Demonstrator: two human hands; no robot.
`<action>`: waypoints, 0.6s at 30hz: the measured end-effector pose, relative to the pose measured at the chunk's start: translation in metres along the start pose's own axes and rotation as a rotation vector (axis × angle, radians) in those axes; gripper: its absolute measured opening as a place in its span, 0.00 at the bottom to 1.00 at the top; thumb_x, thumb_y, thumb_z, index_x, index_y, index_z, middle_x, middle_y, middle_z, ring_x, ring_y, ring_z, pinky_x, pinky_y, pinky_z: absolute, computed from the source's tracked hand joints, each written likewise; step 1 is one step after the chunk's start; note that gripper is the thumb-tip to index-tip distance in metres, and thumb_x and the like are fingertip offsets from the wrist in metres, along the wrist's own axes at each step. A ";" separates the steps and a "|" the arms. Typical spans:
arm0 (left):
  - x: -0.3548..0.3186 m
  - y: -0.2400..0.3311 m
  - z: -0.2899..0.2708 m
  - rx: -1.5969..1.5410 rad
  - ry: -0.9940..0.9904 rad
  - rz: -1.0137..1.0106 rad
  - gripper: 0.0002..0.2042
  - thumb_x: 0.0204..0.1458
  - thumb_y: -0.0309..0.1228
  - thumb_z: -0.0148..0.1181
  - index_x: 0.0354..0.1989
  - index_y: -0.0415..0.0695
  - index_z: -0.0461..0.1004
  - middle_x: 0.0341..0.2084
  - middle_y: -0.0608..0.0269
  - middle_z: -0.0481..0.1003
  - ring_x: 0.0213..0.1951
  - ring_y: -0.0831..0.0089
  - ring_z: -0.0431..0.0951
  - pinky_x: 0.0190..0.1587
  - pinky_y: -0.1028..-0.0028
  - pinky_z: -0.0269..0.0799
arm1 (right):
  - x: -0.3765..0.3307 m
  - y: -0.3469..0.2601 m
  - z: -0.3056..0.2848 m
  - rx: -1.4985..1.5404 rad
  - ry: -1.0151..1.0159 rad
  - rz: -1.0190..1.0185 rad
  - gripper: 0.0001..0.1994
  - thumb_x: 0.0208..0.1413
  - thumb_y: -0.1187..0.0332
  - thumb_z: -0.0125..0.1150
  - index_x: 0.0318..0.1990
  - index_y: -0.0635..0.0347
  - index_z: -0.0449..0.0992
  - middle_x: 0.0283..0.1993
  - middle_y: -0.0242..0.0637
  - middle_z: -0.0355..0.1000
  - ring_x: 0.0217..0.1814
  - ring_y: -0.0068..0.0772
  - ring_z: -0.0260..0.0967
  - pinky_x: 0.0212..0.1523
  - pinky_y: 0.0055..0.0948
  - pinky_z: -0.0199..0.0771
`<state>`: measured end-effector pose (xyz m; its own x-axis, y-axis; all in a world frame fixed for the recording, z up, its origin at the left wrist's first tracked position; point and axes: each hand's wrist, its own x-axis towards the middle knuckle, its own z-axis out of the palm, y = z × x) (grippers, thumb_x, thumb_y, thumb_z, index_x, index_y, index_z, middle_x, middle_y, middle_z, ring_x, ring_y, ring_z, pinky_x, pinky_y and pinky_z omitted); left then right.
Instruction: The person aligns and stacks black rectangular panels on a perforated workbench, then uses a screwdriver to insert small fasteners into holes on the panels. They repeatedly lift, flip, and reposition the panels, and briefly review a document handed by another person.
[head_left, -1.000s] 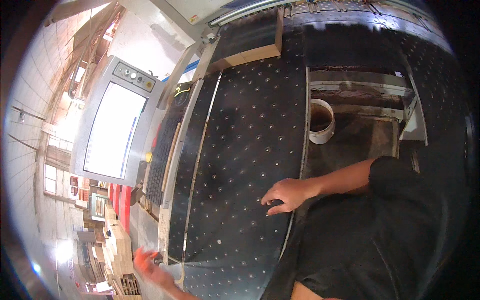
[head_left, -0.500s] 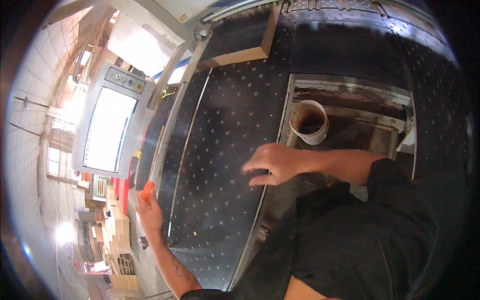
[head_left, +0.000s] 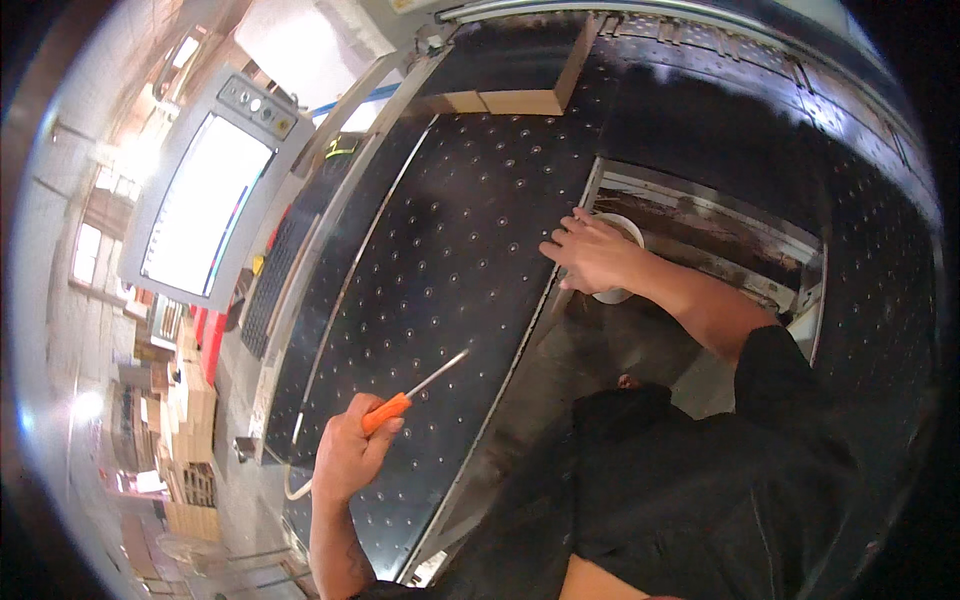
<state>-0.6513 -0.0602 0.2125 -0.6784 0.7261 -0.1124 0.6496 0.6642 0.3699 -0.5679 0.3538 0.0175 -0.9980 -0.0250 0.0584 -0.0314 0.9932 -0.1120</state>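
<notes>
The worktable (head_left: pixel 450 250) is the largest unit: a black surface set with rows of small round pale studs, with a long light strip running along its left part. To the right of the stud field, a rectangular opening exposes rails and a dark lower surface. The control console (head_left: pixel 205 200), grey with a lit screen and a row of round controls along its top, stands to the left of the table. A dark-topped board (head_left: pixel 515 60) with light wood edges rests at the far end of the table. A black keyboard (head_left: pixel 268 308) lies between the console and the table. A white bucket (head_left: pixel 612 297) sits in the opening, partly hidden by the right hand (head_left: pixel 592 252). This hand is palm down at the opening's left edge, fingers loosely spread, gripping nothing visible; contact with the edge cannot be determined. The left hand (head_left: pixel 350 450), well apart from the right, is clamped around the orange handle of a screwdriver (head_left: pixel 388 412). The screwdriver is above the near part of the table, its metal shaft directed up and to the right.
</notes>
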 end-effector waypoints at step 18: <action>-0.050 -0.250 0.001 -0.017 0.213 0.057 0.18 0.44 0.25 0.76 0.45 0.47 0.82 0.41 0.55 0.80 0.42 0.50 0.82 0.47 0.62 0.78 | 0.089 -0.137 0.052 1.973 0.427 0.446 0.18 0.71 0.57 0.61 0.29 0.56 0.73 0.29 0.33 0.70 0.34 0.32 0.69 0.42 0.36 0.71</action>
<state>-0.7793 -0.2621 0.1252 -0.6988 0.7073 0.1065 0.6847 0.6184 0.3857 -0.6553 0.2096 -0.0134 -0.8884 0.4417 -0.1248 -0.1378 -0.5160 -0.8454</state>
